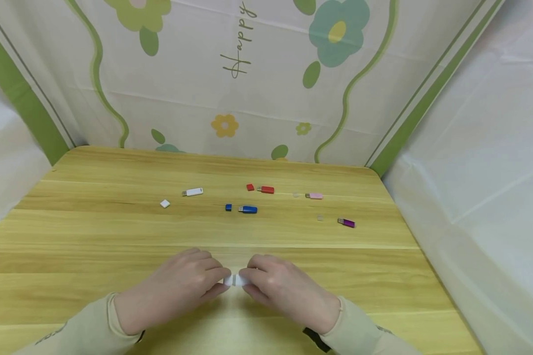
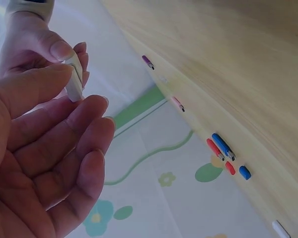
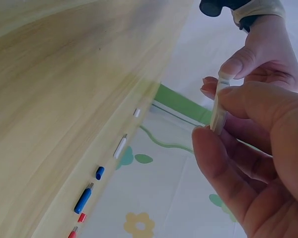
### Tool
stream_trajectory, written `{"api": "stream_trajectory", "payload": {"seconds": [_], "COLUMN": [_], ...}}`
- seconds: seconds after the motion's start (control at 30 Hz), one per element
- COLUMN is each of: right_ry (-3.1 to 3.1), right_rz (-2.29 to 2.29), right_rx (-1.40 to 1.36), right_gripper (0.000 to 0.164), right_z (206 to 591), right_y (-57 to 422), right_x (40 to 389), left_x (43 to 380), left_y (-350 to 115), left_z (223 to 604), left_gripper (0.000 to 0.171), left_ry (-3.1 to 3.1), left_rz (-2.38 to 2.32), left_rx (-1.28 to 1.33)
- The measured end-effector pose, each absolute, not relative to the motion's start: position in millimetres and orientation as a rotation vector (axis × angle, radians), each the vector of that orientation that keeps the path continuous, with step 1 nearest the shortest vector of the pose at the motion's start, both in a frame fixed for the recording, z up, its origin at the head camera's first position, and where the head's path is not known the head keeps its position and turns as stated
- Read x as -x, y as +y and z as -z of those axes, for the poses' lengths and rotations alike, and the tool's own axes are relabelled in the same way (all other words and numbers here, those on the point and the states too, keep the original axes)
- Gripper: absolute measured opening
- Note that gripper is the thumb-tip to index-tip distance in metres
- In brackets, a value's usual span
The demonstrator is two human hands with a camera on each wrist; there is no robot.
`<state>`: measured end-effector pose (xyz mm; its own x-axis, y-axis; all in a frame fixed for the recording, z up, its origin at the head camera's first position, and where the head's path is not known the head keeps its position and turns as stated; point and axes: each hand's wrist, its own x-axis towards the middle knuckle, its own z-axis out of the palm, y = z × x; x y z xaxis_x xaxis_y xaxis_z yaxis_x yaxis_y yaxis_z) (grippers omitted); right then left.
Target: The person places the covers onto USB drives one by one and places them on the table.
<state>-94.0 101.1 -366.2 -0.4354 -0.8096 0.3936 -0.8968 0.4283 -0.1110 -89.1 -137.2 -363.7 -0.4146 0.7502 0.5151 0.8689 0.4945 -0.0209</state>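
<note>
A white USB flash drive (image 1: 235, 280) is held level between both hands near the front of the wooden table (image 1: 115, 231). A narrow grey band crosses its middle, between two white parts. My left hand (image 1: 177, 283) pinches its left end with thumb and index finger. The right hand (image 1: 284, 288) pinches the other end the same way. In the left wrist view, the drive (image 2: 74, 84) lies between the thumbs, and the left hand's other fingers are loosely bent. Fingertips hide both ends of the drive (image 3: 218, 106) in the right wrist view.
Farther back lie uncapped drives: white (image 1: 194, 192), red (image 1: 267, 190), blue (image 1: 249, 210), pink (image 1: 315, 196) and purple (image 1: 348, 223). Near them are a white cap (image 1: 165, 203), red cap (image 1: 250, 187), blue cap (image 1: 228, 207) and clear caps (image 1: 320, 217). A flowered curtain (image 1: 266, 108) hangs behind the table.
</note>
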Motion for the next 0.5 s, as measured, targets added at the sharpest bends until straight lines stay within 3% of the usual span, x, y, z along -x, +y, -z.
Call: {"api": "stream_trajectory", "payload": {"seconds": [0.5], "right_ry": [-2.448], "right_rz": [-0.453], "right_rx": [-1.463], "right_gripper": [0.01], "right_z": [364.8], "right_y": [99.1], "right_x": [94.6], "left_x": [90.1], "left_y": [-135.5], "left_z": [364.3], "left_gripper": [0.017], "left_ry": [-2.334], "left_rz": [0.444], "left_rx": [1.349]}}
